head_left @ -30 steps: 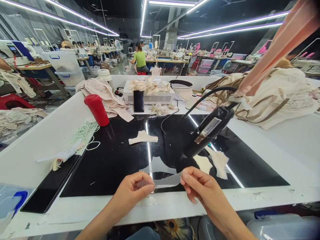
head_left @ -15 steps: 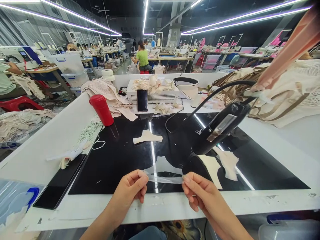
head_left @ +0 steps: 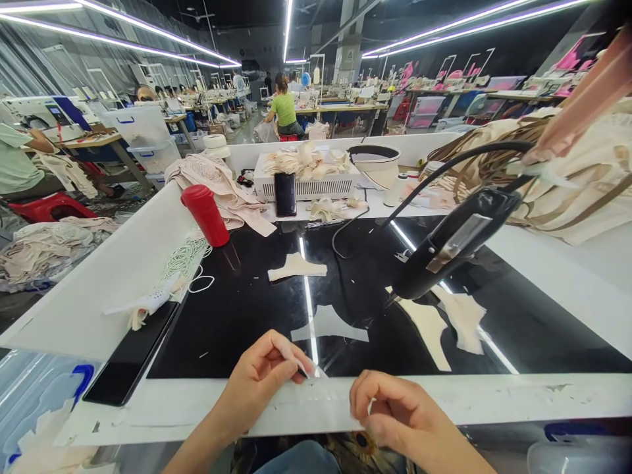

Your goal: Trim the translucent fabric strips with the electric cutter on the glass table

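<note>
My left hand [head_left: 264, 378] pinches a thin, translucent white strip [head_left: 316, 370] between thumb and fingers, just above the table's front edge. My right hand [head_left: 395, 411] is to its right, fingers loosely curled and a gap at the thumb; I see nothing held in it. Beyond my hands, a translucent shaped piece [head_left: 328, 324] lies flat on the black glossy board [head_left: 237, 355]. A cream shaped piece [head_left: 297, 266] rests farther back. Two more cream pieces, a yellowish one [head_left: 428, 336] and a paler one [head_left: 463, 319], lie to the right.
A black corded tool [head_left: 449, 243] hangs over the board's right side from a pink fabric strip [head_left: 577, 108]. On the left are a red flask [head_left: 206, 217], tangled cord [head_left: 185, 257] and a dark flat slab [head_left: 129, 359]. A phone [head_left: 285, 195] leans on a white box [head_left: 336, 187].
Both hands had the strip stretched between them. My right hand has let go of its end and dropped lower; the strip is now folded up in my left hand. The view has shifted slightly.
</note>
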The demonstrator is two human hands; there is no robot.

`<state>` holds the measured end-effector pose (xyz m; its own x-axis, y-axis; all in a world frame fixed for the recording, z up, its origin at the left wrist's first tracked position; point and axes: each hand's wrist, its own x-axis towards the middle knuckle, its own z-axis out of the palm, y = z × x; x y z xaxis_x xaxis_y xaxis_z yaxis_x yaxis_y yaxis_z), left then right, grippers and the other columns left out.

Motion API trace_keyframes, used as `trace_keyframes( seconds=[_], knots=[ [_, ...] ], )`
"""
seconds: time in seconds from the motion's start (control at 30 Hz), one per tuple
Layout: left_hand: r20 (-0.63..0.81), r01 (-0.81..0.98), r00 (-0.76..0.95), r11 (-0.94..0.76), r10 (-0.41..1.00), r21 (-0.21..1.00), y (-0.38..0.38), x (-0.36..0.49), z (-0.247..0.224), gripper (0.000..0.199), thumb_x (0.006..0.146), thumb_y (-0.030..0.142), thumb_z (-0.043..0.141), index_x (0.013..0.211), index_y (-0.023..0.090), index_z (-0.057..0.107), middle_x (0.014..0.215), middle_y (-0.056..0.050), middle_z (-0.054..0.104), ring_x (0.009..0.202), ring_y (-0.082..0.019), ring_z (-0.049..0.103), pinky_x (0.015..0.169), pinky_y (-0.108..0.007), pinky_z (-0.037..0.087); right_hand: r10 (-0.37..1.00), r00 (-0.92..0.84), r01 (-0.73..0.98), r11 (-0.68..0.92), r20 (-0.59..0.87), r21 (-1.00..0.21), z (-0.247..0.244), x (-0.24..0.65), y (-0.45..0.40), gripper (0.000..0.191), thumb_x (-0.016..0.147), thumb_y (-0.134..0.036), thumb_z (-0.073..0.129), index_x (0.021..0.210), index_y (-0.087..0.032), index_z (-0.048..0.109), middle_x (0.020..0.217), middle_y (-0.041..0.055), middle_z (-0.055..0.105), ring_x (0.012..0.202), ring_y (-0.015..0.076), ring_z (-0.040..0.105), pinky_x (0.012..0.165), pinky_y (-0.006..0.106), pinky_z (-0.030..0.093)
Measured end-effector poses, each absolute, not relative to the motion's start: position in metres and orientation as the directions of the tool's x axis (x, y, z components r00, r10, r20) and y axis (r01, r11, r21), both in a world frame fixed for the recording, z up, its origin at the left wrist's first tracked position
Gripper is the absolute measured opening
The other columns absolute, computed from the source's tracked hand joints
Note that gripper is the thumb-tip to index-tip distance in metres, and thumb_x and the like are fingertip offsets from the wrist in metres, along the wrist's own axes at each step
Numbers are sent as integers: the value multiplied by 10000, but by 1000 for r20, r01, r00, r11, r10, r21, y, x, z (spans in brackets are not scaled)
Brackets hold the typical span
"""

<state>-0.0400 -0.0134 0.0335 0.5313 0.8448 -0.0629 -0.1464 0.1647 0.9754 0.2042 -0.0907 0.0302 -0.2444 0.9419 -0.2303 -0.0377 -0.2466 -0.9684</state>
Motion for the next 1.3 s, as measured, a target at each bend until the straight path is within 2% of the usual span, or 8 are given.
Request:
trace_keyframes(
  seconds=[0.17, 0.37, 0.53, 0.7, 0.83, 0.97, 1.1, 1.3],
  knots=[
    [175, -250, 618, -20, 766, 968, -17, -51, 29, 128, 985, 284, 644, 916, 193, 585, 951, -45, 734, 921, -180, 695, 872, -348, 554, 963, -55, -93, -268, -264, -959, 33, 212, -82, 451, 922, -615, 563, 832, -200, 716, 792, 33, 612, 691, 154, 545, 672, 291, 462],
    [280, -280, 670, -115, 688, 953, -17, -52, 33, 56, 1001, 250, 614, 968, 210, 592, 973, -45, 717, 946, -199, 695, 862, -373, 559, 937, -66, -89, -349, -344, -933, 36, 188, -80, 557, 831, -684, 648, 1127, -223, 750, 1057, 114, 734, 897, 241, 655, 856, 391, 532],
    [285, -233, 704, -167, 650, 958, -18, -52, 31, 78, 1003, 267, 606, 955, 207, 599, 996, -62, 711, 965, -209, 686, 892, -387, 538, 919, -121, -265, -394, -375, -880, 41, 161, -81, 489, 743, -649, 766, 977, -220, 760, 1025, 77, 743, 967, 254, 666, 870, 350, 524],
    [160, -171, 686, -56, 710, 984, -16, -48, 31, 170, 972, 364, 645, 982, 195, 629, 983, -72, 701, 960, -214, 676, 880, -364, 532, 961, 0, -218, -271, -278, -938, 39, 159, -77, 351, 861, -557, 697, 847, -208, 666, 823, 23, 675, 790, 170, 593, 728, 260, 461],
    [-63, -93, 617, 152, 784, 984, -11, -35, 35, 265, 955, 441, 645, 1039, 190, 629, 1049, -74, 657, 915, -209, 703, 729, -292, 558, 980, -37, -109, -197, -194, -974, 40, 167, -74, 324, 927, -523, 625, 853, -208, 614, 705, -4, 602, 714, 153, 541, 699, 261, 432],
    [-226, -10, 646, 305, 729, 952, -2, -23, 37, 415, 906, 520, 673, 1155, 201, 583, 1128, -91, 666, 827, -195, 719, 654, -277, 547, 979, -77, -93, -196, -189, -976, 45, 170, -69, 343, 932, -535, 606, 843, -204, 598, 690, -11, 572, 662, 144, 513, 656, 267, 427],
    [-211, 40, 693, 256, 689, 966, 4, -15, 42, 340, 883, 427, 719, 1098, 172, 652, 949, -49, 713, 856, -157, 666, 778, -259, 495, 982, -67, -63, -182, -177, -981, 50, 174, -64, 356, 930, -542, 602, 829, -200, 591, 678, -17, 560, 612, 126, 477, 606, 257, 411],
    [-254, 136, 647, 219, 719, 966, 10, -1, 51, 175, 887, 320, 690, 823, 160, 660, 740, -3, 676, 716, -129, 605, 698, -237, 449, 989, 26, 44, -149, -148, -988, 38, 184, -57, 332, 952, -540, 564, 945, -209, 588, 698, -23, 574, 597, 122, 496, 594, 250, 427]
  ],
)
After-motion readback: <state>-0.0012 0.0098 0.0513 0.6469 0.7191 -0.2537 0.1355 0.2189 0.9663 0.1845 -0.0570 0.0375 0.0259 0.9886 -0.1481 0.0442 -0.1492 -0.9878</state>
